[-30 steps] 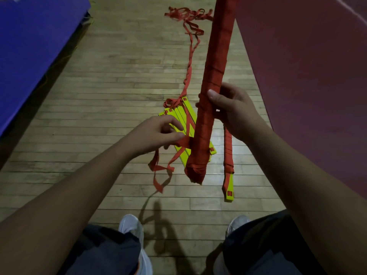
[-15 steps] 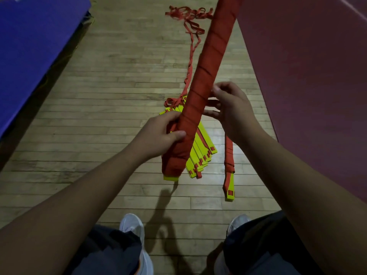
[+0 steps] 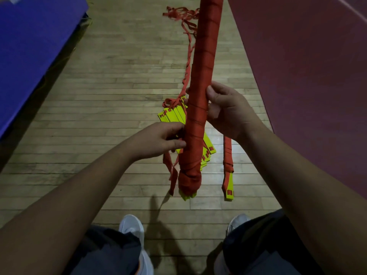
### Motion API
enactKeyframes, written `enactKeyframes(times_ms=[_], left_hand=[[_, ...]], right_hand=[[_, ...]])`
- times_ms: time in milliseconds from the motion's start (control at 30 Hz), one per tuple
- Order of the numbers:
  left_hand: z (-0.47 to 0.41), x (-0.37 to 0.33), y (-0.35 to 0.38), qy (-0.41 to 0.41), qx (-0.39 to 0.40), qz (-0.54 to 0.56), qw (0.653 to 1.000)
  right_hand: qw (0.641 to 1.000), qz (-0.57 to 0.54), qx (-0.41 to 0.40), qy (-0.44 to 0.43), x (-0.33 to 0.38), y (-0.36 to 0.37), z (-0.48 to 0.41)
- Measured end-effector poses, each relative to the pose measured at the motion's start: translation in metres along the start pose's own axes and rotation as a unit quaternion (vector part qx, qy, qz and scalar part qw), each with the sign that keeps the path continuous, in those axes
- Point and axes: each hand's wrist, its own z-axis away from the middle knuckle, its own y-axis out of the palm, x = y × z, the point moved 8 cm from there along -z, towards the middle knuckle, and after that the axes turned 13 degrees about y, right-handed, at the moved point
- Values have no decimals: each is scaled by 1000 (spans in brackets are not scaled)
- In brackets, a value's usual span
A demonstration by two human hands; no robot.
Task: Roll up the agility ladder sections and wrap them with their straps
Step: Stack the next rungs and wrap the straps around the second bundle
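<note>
- The wooden floor (image 3: 119, 92) carries the loose yellow rungs (image 3: 171, 116), fanned out under the hands.
- The rolled ladder section (image 3: 201, 86) is held in the air above them. Half a second ago it leaned; now it stands almost upright. Its long axis runs near-vertical, the top tipping slightly right and out of view, the yellow-tipped lower end pointing at the floor ahead of the shoes.
- The right hand (image 3: 228, 112) grips the roll's middle, fingers curled round it.
- The left hand (image 3: 158, 139) has given up its full wrap of the lower end; its fingers now pinch the strap tail (image 3: 173, 171) against the roll's left edge.
- That tail hangs loose, so the last turns probably remain to be wound.
</note>
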Motion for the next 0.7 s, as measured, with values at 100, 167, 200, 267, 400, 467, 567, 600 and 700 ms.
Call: enactKeyframes(times_ms=[100, 167, 200, 267, 400, 467, 567, 600, 700], left_hand=[[4, 12, -14, -44, -26, -97, 994], [6, 11, -18, -52, -64, -82, 993], [7, 7, -18, -49, -85, -75, 992], [6, 1, -13, -49, -115, -73, 989], [6, -4, -9, -35, -158, -159, 974], [6, -6, -14, -3, -174, -164, 971], [8, 2, -21, -15, -171, -105, 979], [7, 4, -22, -15, -162, -72, 984], [3, 1, -15, 10, -124, 58, 991]], right_hand=[[995, 83, -50, -15, 2, -5, 1], [988, 123, -86, -24, 3, -10, 1], [984, 141, -107, -29, 3, -13, 1], [973, 170, -149, -38, 1, -16, 2], [955, 204, -210, -44, -2, -15, 4], [951, 212, -220, -41, -2, -17, 2], [958, 190, -209, -38, -1, -22, 2], [965, 167, -198, -36, 0, -23, 1], [981, 87, -172, -32, 2, -25, 1]])
